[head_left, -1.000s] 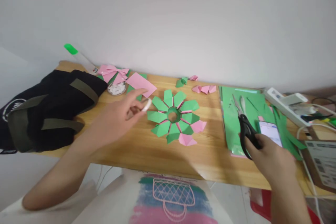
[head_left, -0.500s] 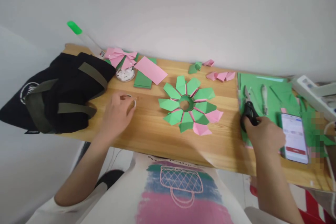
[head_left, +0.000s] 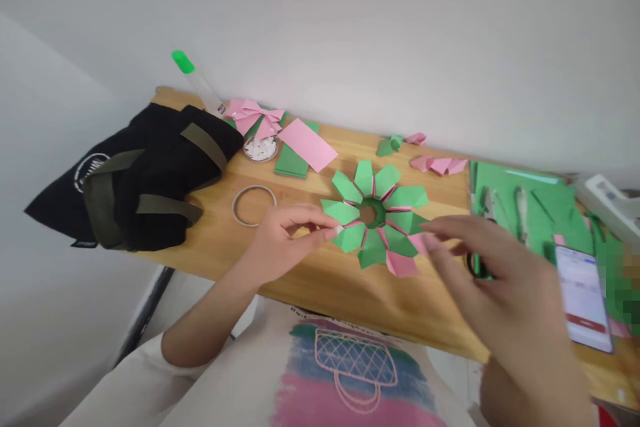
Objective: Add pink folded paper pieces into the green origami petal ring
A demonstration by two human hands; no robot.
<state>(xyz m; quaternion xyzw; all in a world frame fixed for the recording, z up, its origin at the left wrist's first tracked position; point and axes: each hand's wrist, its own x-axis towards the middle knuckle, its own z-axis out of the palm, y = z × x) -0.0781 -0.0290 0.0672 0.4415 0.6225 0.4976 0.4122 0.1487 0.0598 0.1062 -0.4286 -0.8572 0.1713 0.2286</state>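
Note:
A ring-shaped paper flower (head_left: pixel 393 197) with green petals and some pink ones lies on the wooden table. My left hand (head_left: pixel 285 240) pinches at its left petals, thumb and forefinger closing there; a small white spot shows at the fingertips, too small to name. On the opposite side, my right hand (head_left: pixel 510 287) has thumb and forefinger closed at the edge of a green and a pink petal. Left of the flower, a thin tape roll (head_left: pixel 235 203) lies flat. Black-handled scissors (head_left: pixel 489 203) rest on green sheets, partly hidden behind my right hand.
A black bag (head_left: pixel 165 167) covers the table's left end. Along the wall are a green-capped tube (head_left: pixel 200 83), a dish of white bits (head_left: pixel 261 149), a pink paper (head_left: pixel 307 143) and folded pieces (head_left: pixel 440 165). Green sheets (head_left: pixel 550 207), a cutter (head_left: pixel 522 213) and a phone (head_left: pixel 583 300) lie right.
The tape roll has left my left hand and lies on the table. My right hand has let go of the scissors. Both hands have moved in to the paper flower.

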